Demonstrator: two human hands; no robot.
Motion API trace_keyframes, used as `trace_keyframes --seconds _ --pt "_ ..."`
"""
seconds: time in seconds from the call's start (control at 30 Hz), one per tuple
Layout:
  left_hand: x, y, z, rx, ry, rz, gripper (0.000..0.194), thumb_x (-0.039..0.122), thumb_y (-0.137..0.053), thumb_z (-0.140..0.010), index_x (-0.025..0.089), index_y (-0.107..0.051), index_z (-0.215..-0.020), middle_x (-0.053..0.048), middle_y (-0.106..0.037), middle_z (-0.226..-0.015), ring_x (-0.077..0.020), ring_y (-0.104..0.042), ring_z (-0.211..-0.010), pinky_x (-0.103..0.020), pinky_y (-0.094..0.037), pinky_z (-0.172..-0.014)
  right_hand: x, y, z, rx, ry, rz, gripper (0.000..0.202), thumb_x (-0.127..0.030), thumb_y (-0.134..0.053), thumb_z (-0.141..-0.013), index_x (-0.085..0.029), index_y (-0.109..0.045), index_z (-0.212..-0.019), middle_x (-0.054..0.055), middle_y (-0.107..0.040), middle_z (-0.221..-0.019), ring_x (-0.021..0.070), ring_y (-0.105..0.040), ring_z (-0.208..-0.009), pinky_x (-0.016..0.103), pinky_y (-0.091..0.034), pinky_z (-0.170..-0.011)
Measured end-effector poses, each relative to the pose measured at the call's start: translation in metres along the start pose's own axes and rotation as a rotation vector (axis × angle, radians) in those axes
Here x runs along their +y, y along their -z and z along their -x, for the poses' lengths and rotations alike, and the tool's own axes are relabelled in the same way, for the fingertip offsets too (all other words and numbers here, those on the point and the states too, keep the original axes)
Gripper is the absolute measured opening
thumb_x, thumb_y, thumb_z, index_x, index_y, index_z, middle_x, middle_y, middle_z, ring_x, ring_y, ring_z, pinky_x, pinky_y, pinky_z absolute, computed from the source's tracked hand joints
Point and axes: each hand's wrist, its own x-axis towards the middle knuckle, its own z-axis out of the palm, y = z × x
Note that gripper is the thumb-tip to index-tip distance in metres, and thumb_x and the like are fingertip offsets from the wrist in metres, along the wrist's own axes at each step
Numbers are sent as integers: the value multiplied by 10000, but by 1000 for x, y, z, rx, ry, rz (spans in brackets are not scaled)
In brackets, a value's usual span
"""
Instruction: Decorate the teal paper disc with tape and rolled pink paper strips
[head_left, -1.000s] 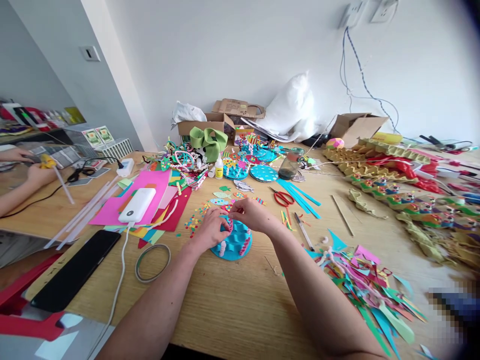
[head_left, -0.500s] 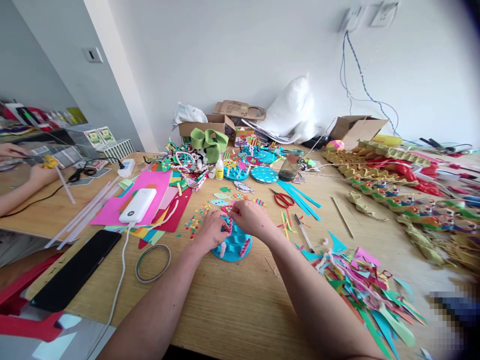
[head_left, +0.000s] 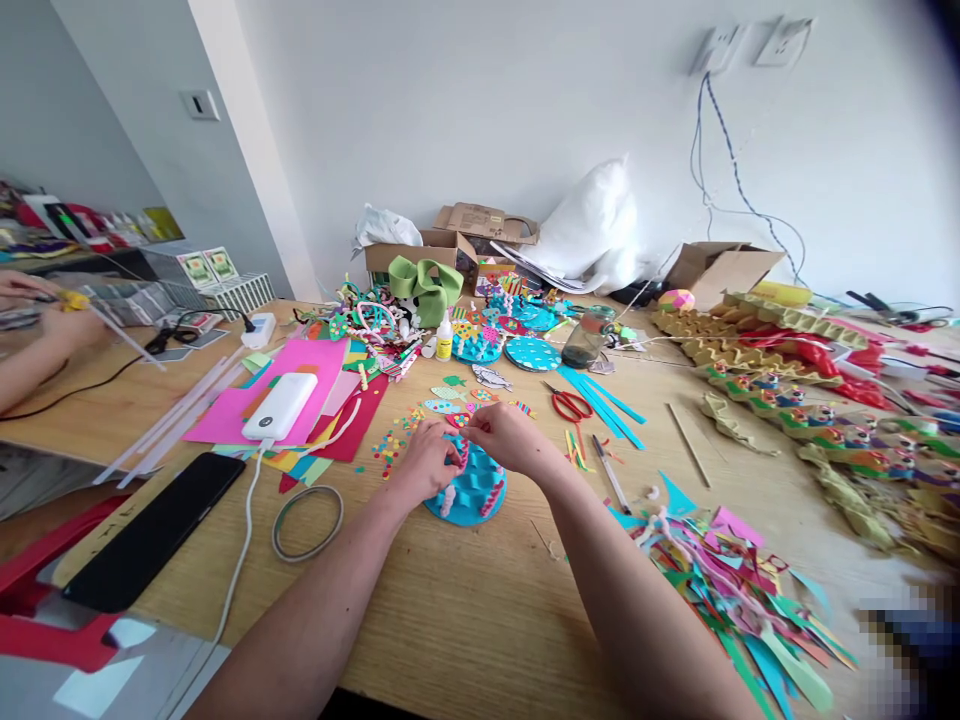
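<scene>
A round blue craft base with a bumpy, egg-carton-like top lies on the table in front of me. Short fuzzy pipe cleaner pieces stand on it, a pale one and a pink one. My left hand is at its left side, fingers curled round another pink pipe cleaner. Over the far edge, my right hand is pinched closed; what its fingertips hold is hidden. Just beyond them lie paper fish cutouts, one of them blue.
Colored dots are scattered left of the base. Red scissors, a pen and paper scraps lie to the right. A glue bottle stands behind. Leftward are a tape roll, a phone and a co-worker's hands.
The view has shifted slightly, so everything sits a little further right. My hands stay nearly in place at the blue base, the right fingertips barely shifted.
</scene>
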Motion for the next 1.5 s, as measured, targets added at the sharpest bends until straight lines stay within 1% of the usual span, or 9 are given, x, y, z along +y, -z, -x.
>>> trace_keyframes --seconds 0.13,0.3,0.4,0.67,0.87,1.03,1.17,1.37,1.5 --pt "2 3 1 0 -3 28 52 232 -744 -647 194 -715 -626 -58 -655 -1099 -266 -489 -1113 -385 -400 -964 13 11 0 -37 1 -129 343 -346 -492 -865 -140 -685 -671 25 -612 -564 113 -500 -514 230 -305 -491" --pt "0 1 2 -2 -2 43 44 227 -745 -647 192 -722 -634 -63 -655 -1100 -266 -489 -1118 -390 -386 -978 24 16 1 -59 67 -314 201 -258 -576 -810 -138 -719 -884 48 -704 -778 136 -594 -668 221 -414 -584" --pt "-4 -3 2 12 -18 46 42 230 -741 -652 192 -724 -647 -66 -640 -1124 -262 -482 -1131 -382 -383 -986 27 9 -2 -98 134 -363 222 -205 -612 -777 -159 -715 -967 46 -710 -832 142 -613 -724 229 -443 -636" --pt "-6 -5 2 17 -11 25 45 246 -731 -658 201 -723 -657 -66 -620 -1139 -270 -477 -1136 -389 -393 -980 20 -4 -5 -67 170 -264 87 -135 -627 -768 -140 -701 -813 38 -679 -779 132 -587 -701 230 -424 -641" --pt "-3 -4 2 21 -10 -3 33 227 -711 -657 200 -711 -640 -66 -625 -1115 -276 -486 -1114 -392 -405 -965 8 -3 0 49 361 -36 145 -68 -570 -801 -149 -657 -717 54 -630 -770 163 -535 -819 254 -398 -734" --pt "-1 -2 2 27 -12 -13 57 240 -705 -662 196 -712 -626 -77 -640 -1037 -275 -503 -1080 -382 -417 -943 2 -2 1 54 487 120 190 -18 -520 -793 -147 -630 -708 64 -601 -760 172 -491 -802 273 -384 -748" --pt "-3 -3 3 27 -14 6 44 225 -692 -669 204 -725 -647 -72 -629 -1086 -274 -489 -1097 -385 -409 -953 4 -1 1 27 466 53 167 -65 -565 -812 -151 -669 -712 61 -618 -747 173 -513 -795 272 -394 -728" --pt "-7 -5 3 34 -24 33 51 262 -716 -673 214 -725 -656 -56 -625 -1125 -260 -482 -1119 -378 -391 -980 16 7 2 6 387 -97 182 -201 -617 -834 -190 -712 -989 67 -682 -884 178 -582 -864 289 -418 -778" --pt "-8 -6 3 31 -22 51 40 252 -731 -663 214 -724 -651 -49 -628 -1133 -256 -482 -1118 -382 -382 -987 21 9 1 -24 332 -97 179 -235 -677 -785 -191 -722 -953 64 -695 -898 189 -602 -877 289 -426 -776"
